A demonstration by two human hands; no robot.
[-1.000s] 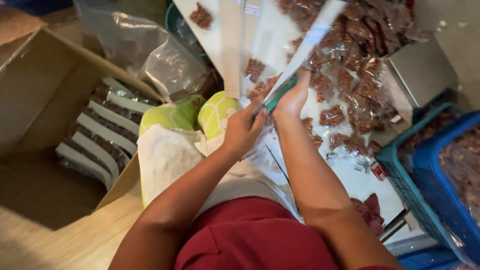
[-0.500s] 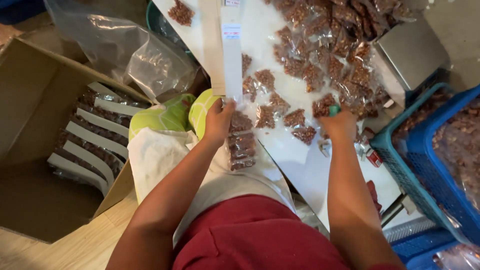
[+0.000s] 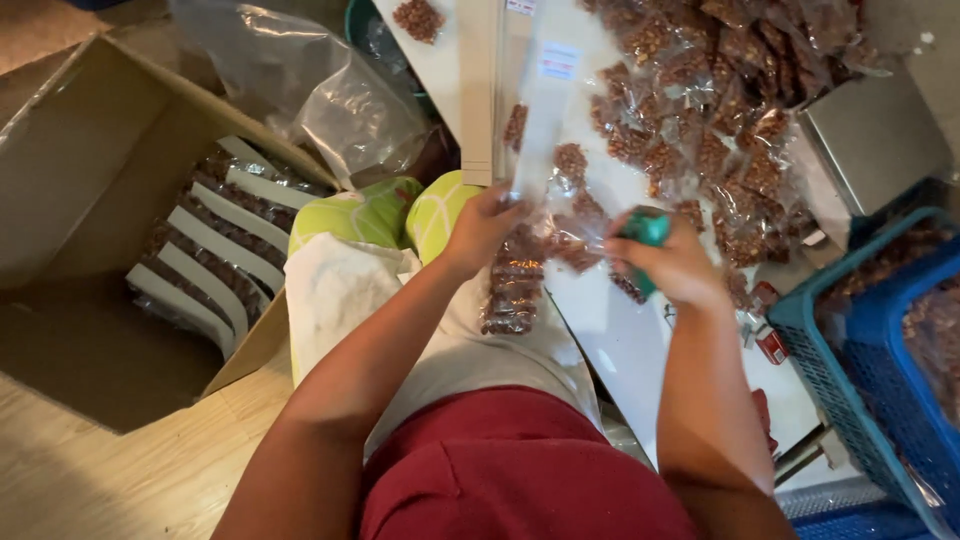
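Left hand [image 3: 485,225] pinches the strip [image 3: 545,120] of nut packets; right hand [image 3: 672,265] is closed on a green tool [image 3: 648,232]. Step looks like separating packets; box [image 3: 90,170] at 9 o'clock.

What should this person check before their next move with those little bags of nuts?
1. Left hand grips a clear packet: ok.
2. Right hand holds the teal tool: ok.
3. What kind of tool it is: cannot tell.
4. Stack of filled packets on the lap, within reach: ok.
5. Cardboard box has space left: ok.
6. White table has a bare spot: ok.
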